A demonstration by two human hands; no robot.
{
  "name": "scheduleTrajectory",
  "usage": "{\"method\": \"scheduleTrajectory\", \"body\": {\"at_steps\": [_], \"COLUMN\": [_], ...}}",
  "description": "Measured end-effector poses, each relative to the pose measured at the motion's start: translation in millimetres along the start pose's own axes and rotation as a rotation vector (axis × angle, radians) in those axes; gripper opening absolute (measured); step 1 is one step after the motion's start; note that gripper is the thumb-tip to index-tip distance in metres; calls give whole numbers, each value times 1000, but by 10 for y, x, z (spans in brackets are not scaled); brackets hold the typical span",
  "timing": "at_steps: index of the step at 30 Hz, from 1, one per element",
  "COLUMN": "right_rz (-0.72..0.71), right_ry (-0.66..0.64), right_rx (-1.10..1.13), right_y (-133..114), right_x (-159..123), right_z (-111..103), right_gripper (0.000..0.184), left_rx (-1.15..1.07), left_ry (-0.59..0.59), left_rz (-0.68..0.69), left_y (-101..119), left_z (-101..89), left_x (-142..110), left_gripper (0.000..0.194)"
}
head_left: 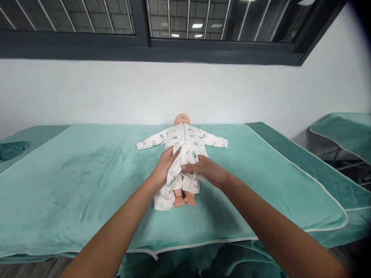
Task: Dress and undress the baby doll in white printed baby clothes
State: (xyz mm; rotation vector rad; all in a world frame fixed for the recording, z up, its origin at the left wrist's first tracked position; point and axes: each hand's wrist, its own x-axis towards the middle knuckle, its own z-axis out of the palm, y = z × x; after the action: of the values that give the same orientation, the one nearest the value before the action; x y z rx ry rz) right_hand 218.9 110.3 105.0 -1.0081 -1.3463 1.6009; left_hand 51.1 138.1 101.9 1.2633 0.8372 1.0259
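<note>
A baby doll [182,119] lies on its back with its head toward the wall, arms spread in a long-sleeved white printed top [185,133]. White printed baby pants [164,200] are bunched over its belly and legs, one leg of them trailing to the left beside the doll's feet [184,199]. My left hand [165,164] pinches the waist cloth at the doll's left side in view, thumb on top. On the other side, my right hand [208,170] grips the same cloth with its thumb laid across. Its other fingertips are partly hidden by fabric.
The doll rests on a light green blanket [95,185] with pale piping, spread over a darker green bed cover [313,166]. Behind stands a white wall [130,92] under a dark-framed window [217,46] with bars. A green folding chair or cot [344,133] is at right.
</note>
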Motion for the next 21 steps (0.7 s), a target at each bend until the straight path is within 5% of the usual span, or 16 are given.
{"method": "scheduleTrajectory", "body": {"at_steps": [6, 13, 17, 21], "right_rz": [-52, -67, -75, -68], "right_ry": [233, 150, 72, 81], "right_rx": [334, 341, 273, 204], "right_y": [-18, 7, 51, 39], "right_x": [19, 54, 63, 62], "right_z": [-36, -40, -61, -47], "right_gripper": [12, 19, 2, 18], "left_rx": [19, -244, -255, -237], "left_ry": [-155, -91, -45, -31], "left_rz": [-229, -138, -127, -140], "left_y": [51, 88, 39, 21], "left_z": [-82, -54, -42, -53], "left_x": [-42, -55, -2, 11], "left_gripper": [42, 42, 38, 42]}}
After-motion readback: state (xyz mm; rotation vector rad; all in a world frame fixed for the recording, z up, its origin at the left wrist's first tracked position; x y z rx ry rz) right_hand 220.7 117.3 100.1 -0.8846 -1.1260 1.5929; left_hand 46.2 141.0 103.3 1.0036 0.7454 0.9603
